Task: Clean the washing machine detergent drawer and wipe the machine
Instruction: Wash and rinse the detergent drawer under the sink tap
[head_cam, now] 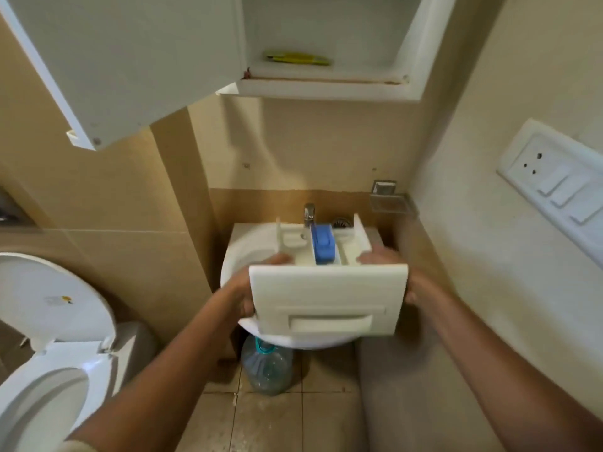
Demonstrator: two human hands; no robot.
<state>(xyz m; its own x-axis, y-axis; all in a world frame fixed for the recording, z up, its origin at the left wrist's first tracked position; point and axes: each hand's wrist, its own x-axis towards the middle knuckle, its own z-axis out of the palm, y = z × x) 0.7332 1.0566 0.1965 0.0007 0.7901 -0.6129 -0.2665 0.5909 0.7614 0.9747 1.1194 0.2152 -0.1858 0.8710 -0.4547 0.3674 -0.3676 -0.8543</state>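
The white detergent drawer (326, 298) is held level over a small white washbasin (248, 246), its front panel with the recessed handle facing me. A blue insert (322, 244) sits in its middle compartment. My left hand (251, 288) grips the drawer's left side, thumb over the top edge. My right hand (401, 275) grips the right side in the same way. A chrome tap (309, 215) stands behind the drawer. The washing machine is out of view.
An open white wall cabinet (326, 86) hangs overhead, its door (124, 60) swung out to the left, a yellow item (298, 58) on its shelf. A toilet (49, 353) with raised lid stands at left. A plastic water bottle (266, 367) stands under the basin. A switch panel (551, 181) is on the right wall.
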